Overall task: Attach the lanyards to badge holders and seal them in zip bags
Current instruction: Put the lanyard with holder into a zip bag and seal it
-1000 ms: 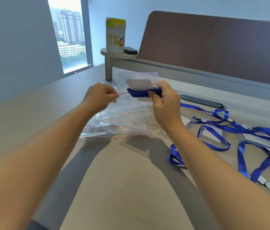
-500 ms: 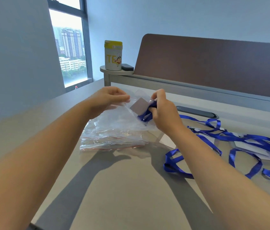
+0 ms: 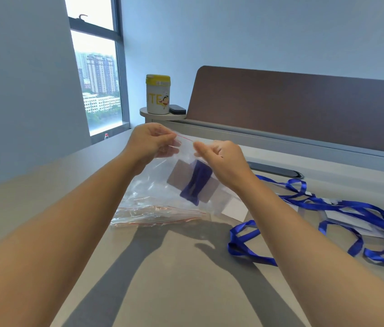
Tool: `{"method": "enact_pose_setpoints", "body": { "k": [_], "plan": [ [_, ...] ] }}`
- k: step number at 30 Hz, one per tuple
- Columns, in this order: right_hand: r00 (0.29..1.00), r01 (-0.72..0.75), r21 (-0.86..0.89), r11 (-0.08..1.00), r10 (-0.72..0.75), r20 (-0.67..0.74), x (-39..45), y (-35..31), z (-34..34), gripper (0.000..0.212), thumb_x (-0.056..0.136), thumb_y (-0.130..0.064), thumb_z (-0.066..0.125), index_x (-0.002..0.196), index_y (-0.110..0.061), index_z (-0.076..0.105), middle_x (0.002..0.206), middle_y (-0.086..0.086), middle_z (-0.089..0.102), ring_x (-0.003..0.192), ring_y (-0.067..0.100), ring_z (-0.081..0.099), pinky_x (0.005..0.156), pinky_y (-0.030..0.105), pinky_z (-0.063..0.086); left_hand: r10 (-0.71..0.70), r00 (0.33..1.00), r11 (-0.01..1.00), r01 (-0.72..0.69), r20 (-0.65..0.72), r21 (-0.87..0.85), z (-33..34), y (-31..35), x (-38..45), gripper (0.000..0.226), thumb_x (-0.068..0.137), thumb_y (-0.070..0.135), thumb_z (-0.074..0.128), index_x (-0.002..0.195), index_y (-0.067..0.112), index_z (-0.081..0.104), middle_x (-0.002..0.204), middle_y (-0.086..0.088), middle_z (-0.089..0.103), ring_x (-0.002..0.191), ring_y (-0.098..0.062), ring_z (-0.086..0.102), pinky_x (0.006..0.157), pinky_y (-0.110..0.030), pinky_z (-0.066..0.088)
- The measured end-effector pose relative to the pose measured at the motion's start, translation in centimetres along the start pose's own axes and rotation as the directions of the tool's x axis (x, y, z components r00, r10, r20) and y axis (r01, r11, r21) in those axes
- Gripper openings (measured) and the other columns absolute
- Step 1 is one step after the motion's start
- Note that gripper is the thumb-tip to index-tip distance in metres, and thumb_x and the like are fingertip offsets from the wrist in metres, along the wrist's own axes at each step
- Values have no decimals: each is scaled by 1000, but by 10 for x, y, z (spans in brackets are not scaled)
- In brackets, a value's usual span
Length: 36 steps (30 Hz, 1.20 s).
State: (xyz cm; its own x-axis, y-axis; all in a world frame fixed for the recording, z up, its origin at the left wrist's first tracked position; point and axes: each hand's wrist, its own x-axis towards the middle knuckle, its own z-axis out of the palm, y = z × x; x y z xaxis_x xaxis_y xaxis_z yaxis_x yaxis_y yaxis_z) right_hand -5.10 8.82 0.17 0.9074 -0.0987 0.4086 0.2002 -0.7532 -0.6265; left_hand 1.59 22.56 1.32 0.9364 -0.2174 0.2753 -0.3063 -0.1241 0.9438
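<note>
Change: clear plastic badge holder wrapped in blue fabric lanyard (image 3: 193,184) now hangs inside the clear red-striped zip bag (image 3: 153,185), no longer in the fingers | Grip: left hand (image 3: 149,141) and right hand (image 3: 221,156) both pinched shut on the bag's mouth, held above the beige table (image 3: 186,279) | Meaning: bagging done — sealing next | Pending: loose lanyards (image 3: 327,208) at right, spare bags (image 3: 153,214) beneath

That looked like an office: long desk (image 3: 186,279) with a brown divider panel (image 3: 304,109), high-rise window (image 3: 96,86) overlooking city towers.
</note>
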Motion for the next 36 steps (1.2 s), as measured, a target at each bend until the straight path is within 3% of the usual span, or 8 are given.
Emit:
{"method": "enact_pose_setpoints", "body": {
  "k": [3,5,9,12,15,19,27,36],
  "plan": [
    [999,49,-289,956,-52,0,3,1,0,34,87,-39,54,95,-11,72,120,4,58,113,19,44,98,38,30,6,1000,1000,-6,3,-3,-1,4,-1,16,89,7,53,76,15,55,92,-9,63,61,-12,64,67,-24,55],
    [995,27,-358,933,-60,-82,3,-1,-1,27,87,-35,56,101,-15,68,128,1,51,120,17,39,100,35,27,12,1000,1000,-12,25,15,-1,5,-2,17,89,6,53,74,16,52,90,-9,63,63,-11,65,66,-22,54],
    [991,-4,-261,965,-31,-130,1,-3,0,40,84,-34,61,119,-18,50,129,1,48,120,19,40,102,35,27,29,993,997,-36,114,61,-2,6,-9,19,86,4,55,70,14,52,83,-5,63,71,-14,63,76,-24,52],
    [998,-15,-157,987,4,-71,0,-6,2,29,85,-32,59,109,-14,62,115,2,63,111,19,48,98,36,28,25,987,996,-38,157,83,-3,6,-16,19,85,3,56,69,13,56,75,-3,62,72,-14,61,77,-24,51],
    [997,-25,-93,995,18,-73,-4,-6,4,24,87,-27,57,100,-10,70,107,6,68,104,21,54,99,39,31,25,994,995,-36,106,98,-8,6,-19,10,86,5,56,77,5,61,75,-1,59,71,-13,58,75,-23,50],
    [997,-44,-75,996,39,-61,-7,-9,4,24,87,-24,57,102,-10,70,109,7,69,106,23,56,103,44,35,70,997,988,-76,44,137,-15,5,-23,14,86,6,57,96,-1,62,73,-1,58,68,-13,55,75,-22,49],
    [998,-67,33,997,67,-18,-14,-15,5,24,86,-24,59,101,-7,68,110,9,67,104,24,57,101,50,39,113,993,981,-118,43,156,-11,4,-29,10,87,7,55,92,2,62,74,1,56,68,-10,53,69,-17,48],
    [999,-13,96,995,17,-41,-10,-25,19,25,87,-20,58,100,-1,67,97,14,68,79,16,55,80,32,50,137,987,966,-152,82,209,-8,-3,-29,17,87,7,55,97,-4,64,73,0,57,69,-11,54,71,-17,48]
  ]
}}
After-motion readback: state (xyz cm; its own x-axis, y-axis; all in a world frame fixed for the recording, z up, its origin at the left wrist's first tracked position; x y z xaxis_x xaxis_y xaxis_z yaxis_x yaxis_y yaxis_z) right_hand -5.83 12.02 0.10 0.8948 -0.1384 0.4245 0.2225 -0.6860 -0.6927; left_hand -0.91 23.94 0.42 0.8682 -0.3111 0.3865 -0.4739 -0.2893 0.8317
